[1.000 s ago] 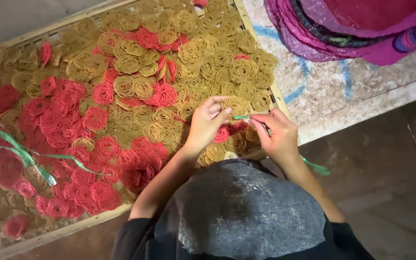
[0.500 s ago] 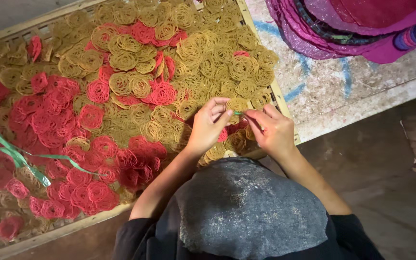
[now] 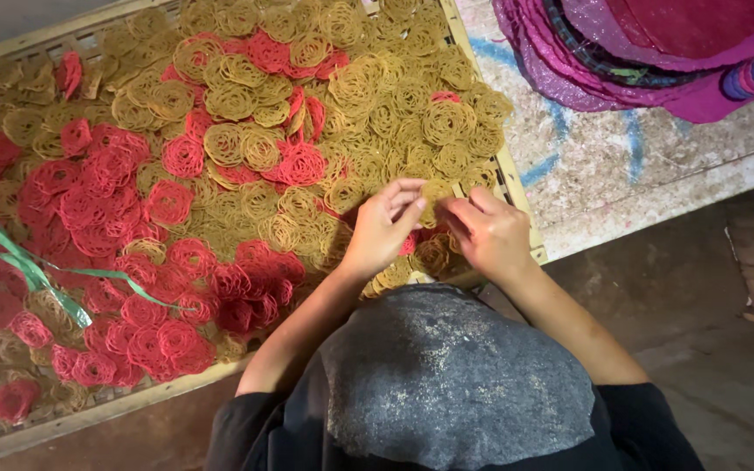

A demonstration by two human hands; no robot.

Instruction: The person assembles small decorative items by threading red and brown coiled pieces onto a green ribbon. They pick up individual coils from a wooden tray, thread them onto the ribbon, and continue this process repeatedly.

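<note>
**Brittle coils could break between the two hands**

Nearest to the camera, a grey speckled cloth is seen over the person's lap. Just beyond it, the left hand and the right hand are brought close together, and a yellow coiled noodle-like disc is pinched between their fingertips, so both grips are closed on it. The disc is held just above the right end of the woven bamboo tray, near its edge. If it is squeezed too hard, the thin strands may probably snap; if it slips, it may fall past the rim to the floor. Further left, red coiled discs lie heaped, and loose green plastic strips could be caught there. Farthest away, purple round mats are stacked on the counter.
</note>
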